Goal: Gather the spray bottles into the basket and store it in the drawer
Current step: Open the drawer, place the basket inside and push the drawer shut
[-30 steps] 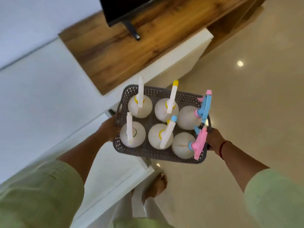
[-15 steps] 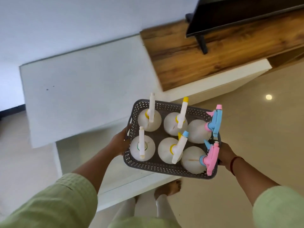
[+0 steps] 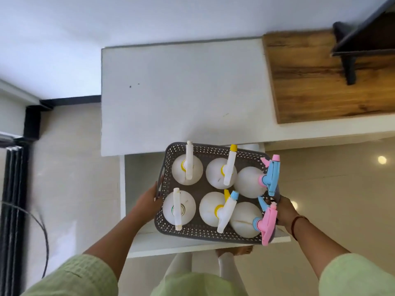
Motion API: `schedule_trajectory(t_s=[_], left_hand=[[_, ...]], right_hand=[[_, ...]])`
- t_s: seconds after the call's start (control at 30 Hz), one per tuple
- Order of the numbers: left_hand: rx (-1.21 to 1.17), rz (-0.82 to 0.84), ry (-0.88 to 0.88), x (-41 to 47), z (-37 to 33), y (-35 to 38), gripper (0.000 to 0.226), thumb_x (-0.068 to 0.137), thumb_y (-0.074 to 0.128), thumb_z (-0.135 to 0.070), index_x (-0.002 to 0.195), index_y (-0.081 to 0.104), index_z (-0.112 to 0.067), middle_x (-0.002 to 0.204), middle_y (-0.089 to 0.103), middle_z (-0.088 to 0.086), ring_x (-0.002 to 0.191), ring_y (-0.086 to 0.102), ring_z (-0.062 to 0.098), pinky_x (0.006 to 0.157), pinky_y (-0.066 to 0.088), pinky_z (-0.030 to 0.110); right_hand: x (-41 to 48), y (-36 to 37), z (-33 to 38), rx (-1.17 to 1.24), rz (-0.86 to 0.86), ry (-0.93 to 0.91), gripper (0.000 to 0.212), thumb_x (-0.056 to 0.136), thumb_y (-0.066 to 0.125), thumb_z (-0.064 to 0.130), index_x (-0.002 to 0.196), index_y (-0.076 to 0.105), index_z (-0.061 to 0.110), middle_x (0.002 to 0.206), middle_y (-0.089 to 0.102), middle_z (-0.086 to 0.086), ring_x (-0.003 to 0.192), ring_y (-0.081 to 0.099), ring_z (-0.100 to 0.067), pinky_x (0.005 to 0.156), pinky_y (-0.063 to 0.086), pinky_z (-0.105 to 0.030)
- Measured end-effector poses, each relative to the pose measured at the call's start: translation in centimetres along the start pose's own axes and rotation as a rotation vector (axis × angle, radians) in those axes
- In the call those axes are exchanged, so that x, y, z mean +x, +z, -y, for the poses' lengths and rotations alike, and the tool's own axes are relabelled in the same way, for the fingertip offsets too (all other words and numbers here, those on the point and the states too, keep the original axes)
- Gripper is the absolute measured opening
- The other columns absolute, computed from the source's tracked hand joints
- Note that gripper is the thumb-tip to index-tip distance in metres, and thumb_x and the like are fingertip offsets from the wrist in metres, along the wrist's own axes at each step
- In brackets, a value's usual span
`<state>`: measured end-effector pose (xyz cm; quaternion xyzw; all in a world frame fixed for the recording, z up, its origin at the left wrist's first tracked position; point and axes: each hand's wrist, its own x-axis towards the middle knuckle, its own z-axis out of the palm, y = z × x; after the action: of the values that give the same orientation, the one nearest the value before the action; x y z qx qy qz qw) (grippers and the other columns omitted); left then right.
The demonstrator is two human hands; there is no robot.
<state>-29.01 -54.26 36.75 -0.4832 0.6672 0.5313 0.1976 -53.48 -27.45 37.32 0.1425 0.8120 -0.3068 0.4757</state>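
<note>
Six round white spray bottles fill a grey perforated plastic basket, both hands gripping its ends.

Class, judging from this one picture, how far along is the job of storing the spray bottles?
Done: six white plastic spray bottles stand in the grey perforated plastic basket. In hand: the left hand and right hand grip its two ends, holding it over the open white drawer. Left: lowering it into the drawer and shutting the drawer.
</note>
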Motion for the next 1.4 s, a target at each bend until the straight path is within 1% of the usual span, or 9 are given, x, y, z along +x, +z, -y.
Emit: schedule_trajectory(t_s=[0.27,0.33,0.57,0.7,0.8,1.0,1.13,1.3,1.4], left_hand=[[-0.078,-0.043,-0.126,0.1,5.2,-0.1,0.058,0.097,0.049,-0.029,0.15,0.025,-0.026,0.138,0.055,0.011,0.125,0.053,0.033,0.107,0.043,0.047],[-0.122,-0.071,-0.157,0.6,6.0,0.4,0.058,0.096,0.051,-0.03,0.149,0.027,-0.026,0.136,0.056,0.012,0.122,0.055,0.033,0.105,0.044,0.05],[-0.162,-0.145,-0.301,4.6,8.6,3.0,0.052,0.095,0.053,-0.029,0.144,0.037,-0.02,0.123,0.063,0.015,0.107,0.062,0.033,0.092,0.052,0.043],[-0.139,-0.161,-0.294,8.4,10.2,3.6,0.053,0.095,0.052,-0.028,0.145,0.036,-0.024,0.125,0.063,0.015,0.109,0.061,0.033,0.09,0.049,0.04],[-0.129,-0.192,-0.287,11.4,11.2,3.7,0.051,0.096,0.051,-0.024,0.144,0.037,-0.022,0.127,0.062,0.017,0.112,0.059,0.034,0.09,0.047,0.038],[-0.146,-0.182,-0.313,15.7,13.0,4.2,0.054,0.093,0.054,-0.011,0.144,0.04,-0.02,0.127,0.06,0.018,0.116,0.057,0.036,0.102,0.047,0.048],[-0.131,-0.158,-0.341,16.4,14.1,5.0,0.053,0.094,0.051,-0.014,0.144,0.038,-0.023,0.126,0.06,0.019,0.115,0.057,0.037,0.1,0.048,0.05],[-0.128,-0.15,-0.346,17.5,14.7,5.7,0.051,0.093,0.051,-0.014,0.142,0.04,-0.026,0.127,0.059,0.015,0.114,0.057,0.036,0.098,0.049,0.05],[-0.154,-0.16,-0.33,18.3,14.9,6.2,0.052,0.094,0.052,-0.013,0.143,0.039,-0.025,0.125,0.058,0.015,0.113,0.057,0.035,0.099,0.049,0.049]], right_hand=[[2.9,4.2,0.6,-0.141,0.058,-0.001,0.017,0.09,0.057,0.016,0.078,0.063,0.026,0.073,0.063,-0.003,0.068,0.059,-0.019,0.058,0.046,-0.026],[4.2,5.0,0.7,-0.172,0.056,-0.015,0.021,0.091,0.055,0.017,0.076,0.063,0.029,0.073,0.063,-0.001,0.069,0.059,-0.019,0.059,0.046,-0.026],[9.6,7.2,0.6,-0.293,0.045,-0.055,0.021,0.092,0.056,0.025,0.072,0.058,0.031,0.074,0.062,0.001,0.073,0.059,-0.02,0.06,0.044,-0.023],[13.7,9.0,-0.6,-0.331,0.057,-0.065,0.015,0.093,0.053,0.025,0.091,0.066,0.019,0.093,0.067,-0.01,0.095,0.063,-0.031,0.08,0.051,-0.035],[16.4,10.7,-1.1,-0.346,0.044,-0.095,0.025,0.095,0.05,0.022,0.112,0.065,0.012,0.109,0.068,-0.017,0.102,0.063,-0.036,0.091,0.052,-0.04],[20.4,13.2,-2.2,-0.33,0.012,-0.097,0.028,0.096,0.048,0.022,0.116,0.063,0.011,0.113,0.067,-0.018,0.103,0.063,-0.036,0.093,0.051,-0.043],[21.5,13.6,-3.3,-0.341,0.007,-0.071,0.032,0.096,0.048,0.023,0.125,0.06,0.013,0.117,0.066,-0.016,0.107,0.061,-0.034,0.096,0.05,-0.042],[22.9,13.6,-3.9,-0.365,-0.02,-0.067,0.031,0.096,0.046,0.023,0.121,0.061,0.011,0.113,0.067,-0.017,0.102,0.063,-0.033,0.087,0.05,-0.034],[23.9,13.8,-4.0,-0.327,-0.056,-0.086,0.032,0.095,0.048,0.022,0.12,0.06,0.006,0.115,0.066,-0.021,0.105,0.061,-0.037,0.093,0.049,-0.039]])
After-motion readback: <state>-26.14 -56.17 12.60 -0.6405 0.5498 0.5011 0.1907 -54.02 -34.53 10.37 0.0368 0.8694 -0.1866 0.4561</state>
